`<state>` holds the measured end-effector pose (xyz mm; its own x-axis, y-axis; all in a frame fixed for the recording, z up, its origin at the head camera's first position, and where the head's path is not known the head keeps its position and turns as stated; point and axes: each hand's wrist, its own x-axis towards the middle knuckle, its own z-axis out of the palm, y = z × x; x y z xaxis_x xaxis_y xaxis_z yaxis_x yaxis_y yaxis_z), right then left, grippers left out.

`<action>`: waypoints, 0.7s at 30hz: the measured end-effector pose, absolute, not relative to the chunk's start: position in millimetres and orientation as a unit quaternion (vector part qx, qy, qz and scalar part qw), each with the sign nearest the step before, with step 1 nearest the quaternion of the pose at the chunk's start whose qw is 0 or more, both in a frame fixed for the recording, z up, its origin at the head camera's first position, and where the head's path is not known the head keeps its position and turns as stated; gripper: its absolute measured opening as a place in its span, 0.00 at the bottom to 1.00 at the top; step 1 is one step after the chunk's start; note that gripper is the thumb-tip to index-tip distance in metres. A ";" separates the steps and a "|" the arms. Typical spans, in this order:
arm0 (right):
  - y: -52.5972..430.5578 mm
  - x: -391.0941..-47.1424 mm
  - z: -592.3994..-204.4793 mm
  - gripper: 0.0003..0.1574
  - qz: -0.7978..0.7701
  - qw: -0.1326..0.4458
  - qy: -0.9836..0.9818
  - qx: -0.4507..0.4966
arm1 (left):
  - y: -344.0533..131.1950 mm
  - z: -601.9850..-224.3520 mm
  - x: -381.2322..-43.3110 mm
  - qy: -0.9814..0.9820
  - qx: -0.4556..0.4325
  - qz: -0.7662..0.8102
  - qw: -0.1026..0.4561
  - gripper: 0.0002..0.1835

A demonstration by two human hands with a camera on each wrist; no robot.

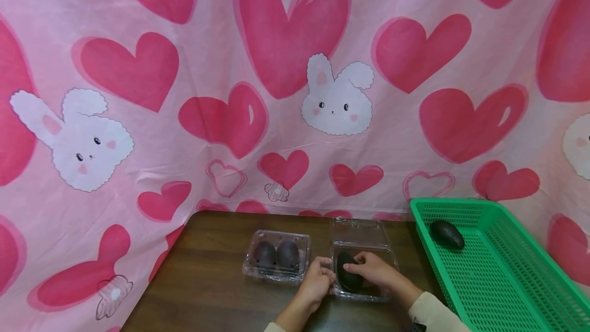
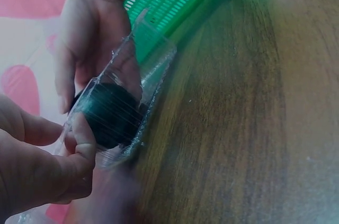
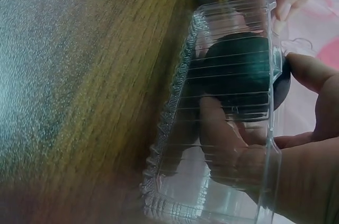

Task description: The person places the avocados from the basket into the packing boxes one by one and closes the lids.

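Note:
My right hand [image 1: 374, 269] grips a dark avocado [image 1: 348, 276] inside an open clear plastic clamshell box [image 1: 364, 297]. In the right wrist view, its thumb and fingers lie on both sides of the avocado [image 3: 238, 75], seen partly through the ribbed box wall. My left hand [image 1: 316, 282] pinches the left rim of the same box; in the left wrist view, thumb and fingertips meet at that edge beside the avocado [image 2: 110, 121]. The box's lid [image 1: 358, 232] is folded back, away from me.
Left of the hands, another clear box [image 1: 276, 274] contains two dark avocados [image 1: 288, 254]. A green slotted basket [image 1: 500, 265] stands at the right with one avocado [image 1: 447, 234] at its far end. Behind the wooden table [image 1: 207, 270] hangs a pink heart-patterned cloth [image 1: 286, 117].

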<state>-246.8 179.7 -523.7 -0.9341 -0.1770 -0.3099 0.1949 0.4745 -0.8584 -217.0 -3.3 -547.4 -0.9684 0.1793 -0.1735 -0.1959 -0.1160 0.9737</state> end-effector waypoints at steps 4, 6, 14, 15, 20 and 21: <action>179.8 -246.2 -520.1 0.27 -0.522 0.193 0.830 0.018 | -3.5 -547.9 -217.9 0.652 -0.007 0.748 0.125 0.22; 180.5 -245.8 -519.1 0.27 -0.523 0.196 0.829 0.024 | -3.8 -548.2 -218.3 0.652 -0.006 0.748 0.124 0.22; 190.8 -243.6 -522.8 0.31 -0.556 0.202 0.806 0.015 | -4.9 -550.0 -218.4 0.653 -0.004 0.748 0.118 0.23; 193.0 -243.0 -522.6 0.32 -0.562 0.202 0.802 0.008 | -4.8 -550.0 -218.3 0.653 -0.004 0.748 0.118 0.23; 203.0 -237.1 -516.9 0.33 -0.571 0.191 0.798 -0.012 | -4.0 -550.3 -216.9 0.652 -0.006 0.749 0.120 0.22; 204.4 -235.8 -514.9 0.33 -0.569 0.184 0.801 -0.009 | -3.8 -550.3 -216.6 0.651 -0.006 0.749 0.121 0.22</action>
<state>-235.8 204.4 -514.9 -0.9320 -0.2244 -0.2845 0.1946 0.3524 -0.9154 -216.6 -3.8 -550.3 -0.9708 0.1736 -0.1658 -0.1883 -0.1220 0.9745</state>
